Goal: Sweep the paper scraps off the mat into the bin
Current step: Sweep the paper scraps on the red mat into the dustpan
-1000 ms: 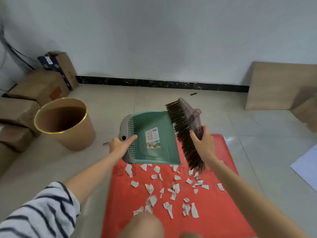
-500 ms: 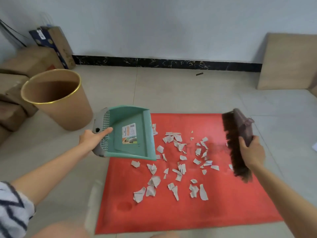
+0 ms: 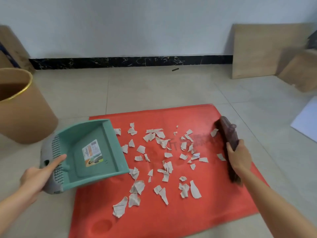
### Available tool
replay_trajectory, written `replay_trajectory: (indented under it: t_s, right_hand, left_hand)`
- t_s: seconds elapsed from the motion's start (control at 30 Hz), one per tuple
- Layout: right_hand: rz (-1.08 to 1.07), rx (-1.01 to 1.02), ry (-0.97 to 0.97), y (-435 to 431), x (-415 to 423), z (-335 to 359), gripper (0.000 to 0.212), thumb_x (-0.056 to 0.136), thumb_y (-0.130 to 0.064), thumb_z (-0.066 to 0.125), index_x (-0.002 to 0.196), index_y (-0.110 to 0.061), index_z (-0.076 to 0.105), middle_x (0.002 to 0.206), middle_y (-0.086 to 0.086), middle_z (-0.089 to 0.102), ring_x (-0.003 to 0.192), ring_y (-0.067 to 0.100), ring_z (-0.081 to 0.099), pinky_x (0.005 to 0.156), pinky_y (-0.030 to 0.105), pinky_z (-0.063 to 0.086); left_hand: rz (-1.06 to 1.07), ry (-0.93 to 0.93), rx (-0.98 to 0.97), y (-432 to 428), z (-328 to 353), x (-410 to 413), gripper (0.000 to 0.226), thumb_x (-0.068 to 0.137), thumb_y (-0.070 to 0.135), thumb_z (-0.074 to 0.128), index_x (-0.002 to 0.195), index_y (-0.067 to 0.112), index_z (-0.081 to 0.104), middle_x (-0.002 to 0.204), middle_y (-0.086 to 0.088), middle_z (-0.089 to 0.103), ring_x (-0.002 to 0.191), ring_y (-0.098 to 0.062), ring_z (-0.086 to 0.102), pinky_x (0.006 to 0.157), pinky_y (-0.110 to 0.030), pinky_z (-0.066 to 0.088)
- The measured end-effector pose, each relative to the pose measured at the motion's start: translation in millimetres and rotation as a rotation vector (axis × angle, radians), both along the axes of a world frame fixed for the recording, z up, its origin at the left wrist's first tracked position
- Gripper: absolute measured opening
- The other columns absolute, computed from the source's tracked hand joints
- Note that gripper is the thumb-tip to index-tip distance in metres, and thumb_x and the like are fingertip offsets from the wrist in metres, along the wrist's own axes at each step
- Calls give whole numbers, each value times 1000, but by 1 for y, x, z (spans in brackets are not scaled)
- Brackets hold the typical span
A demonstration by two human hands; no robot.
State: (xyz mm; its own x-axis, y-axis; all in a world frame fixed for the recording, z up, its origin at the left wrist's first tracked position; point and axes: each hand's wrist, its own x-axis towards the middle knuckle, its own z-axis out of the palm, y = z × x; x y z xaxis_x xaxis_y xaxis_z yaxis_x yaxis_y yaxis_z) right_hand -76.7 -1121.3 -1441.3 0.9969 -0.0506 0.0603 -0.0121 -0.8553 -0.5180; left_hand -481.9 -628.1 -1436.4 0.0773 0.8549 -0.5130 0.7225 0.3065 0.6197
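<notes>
A red mat (image 3: 171, 219) lies on the tiled floor with several torn paper scraps (image 3: 164, 157) scattered over its middle. My left hand (image 3: 36, 176) grips the grey handle end of a green dustpan (image 3: 89, 153), whose open lip rests at the mat's left edge beside the scraps. My right hand (image 3: 239, 157) holds a brown hand brush (image 3: 227, 134) at the mat's right side, bristles facing the scraps. A tan round bin (image 3: 22, 117) with a gold rim stands on the floor at the far left, behind the dustpan.
Cardboard boxes (image 3: 12, 47) stand behind the bin at the left wall. A wooden board (image 3: 260, 50) leans on the wall at the right, with another box (image 3: 301, 71) beside it. A white sheet (image 3: 307, 121) lies at the right edge. A small dark piece (image 3: 175, 69) lies near the skirting.
The dustpan has come down to the mat's left edge and the brush has swung out to the right side of the scraps. The view has shifted right.
</notes>
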Motion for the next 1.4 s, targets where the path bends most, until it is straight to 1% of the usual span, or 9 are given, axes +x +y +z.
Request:
replay_trajectory:
  t_s: [0.2, 0.37, 0.47, 0.53, 0.7, 0.93, 1.17, 1.23, 1.4]
  right_hand:
    - [174, 57, 16, 49, -39, -8, 26, 97, -33, 56, 105, -10, 49, 86, 7, 59, 70, 26, 53, 61, 34, 38]
    - [305, 38, -16, 61, -62, -5, 23, 97, -34, 58, 98, -14, 47, 79, 2, 56, 64, 23, 51, 49, 31, 32]
    - [254, 9, -105, 53, -47, 12, 26, 96, -31, 59, 105, -8, 49, 83, 7, 59, 65, 24, 51, 51, 31, 34]
    - [158, -59, -132, 41, -33, 15, 24, 95, -28, 60, 103, -7, 49, 87, 17, 62, 67, 31, 55, 55, 35, 36]
    - [60, -84, -53, 50, -53, -12, 27, 95, -28, 58, 109, -6, 50, 98, 25, 64, 83, 43, 63, 62, 39, 39]
    - [334, -43, -44, 134, -112, -32, 18, 96, -26, 58, 100, -12, 47, 75, 9, 60, 54, 27, 57, 47, 43, 52]
    - [402, 136, -207, 195, -121, 48, 18, 98, -26, 57, 99, -11, 48, 75, 5, 56, 52, 14, 49, 44, 29, 38]
    - [415, 261, -136, 243, -140, 63, 22, 97, -26, 59, 97, -7, 49, 74, 2, 54, 58, 20, 50, 52, 31, 35]
    - [496, 589, 327, 374, -222, 29, 28, 97, -31, 58, 101, -5, 48, 80, -1, 55, 74, 22, 52, 61, 33, 37]
  left_hand:
    - [-48, -27, -47, 91, -101, -43, 93, 32, 80, 83, 98, 16, 75, 96, -13, 76, 85, -39, 73, 70, -58, 58]
    - [-60, -46, 31, -3, -9, -8, 92, 32, 78, 81, 86, 4, 71, 84, -18, 73, 83, -36, 70, 78, -53, 58]
    - [-90, -84, 73, -46, 39, 6, 67, 56, 64, 83, 77, 2, 66, 87, -21, 70, 86, -37, 65, 79, -49, 54]
    - [-75, -94, 135, -52, 45, 5, 51, 70, 52, 81, 69, 6, 60, 88, -22, 67, 86, -36, 61, 77, -47, 50]
    - [-39, -68, 181, -55, 38, -15, 55, 70, 53, 81, 67, 2, 59, 82, -22, 66, 83, -37, 61, 72, -44, 50]
    - [68, -92, 224, -36, 41, -50, 50, 72, 50, 80, 66, 6, 57, 81, -19, 64, 78, -33, 59, 66, -38, 46]
    - [65, -50, 279, -7, 43, -76, 56, 74, 50, 79, 68, -3, 61, 61, -8, 55, 72, -32, 55, 55, -35, 40]
    - [69, -20, 295, -1, 45, -87, 59, 72, 53, 79, 67, -3, 60, 63, -10, 57, 73, -34, 57, 59, -38, 45]
    - [79, -2, 294, 5, 42, -101, 59, 73, 53, 78, 67, -3, 60, 65, -13, 59, 67, -31, 56, 52, -33, 42]
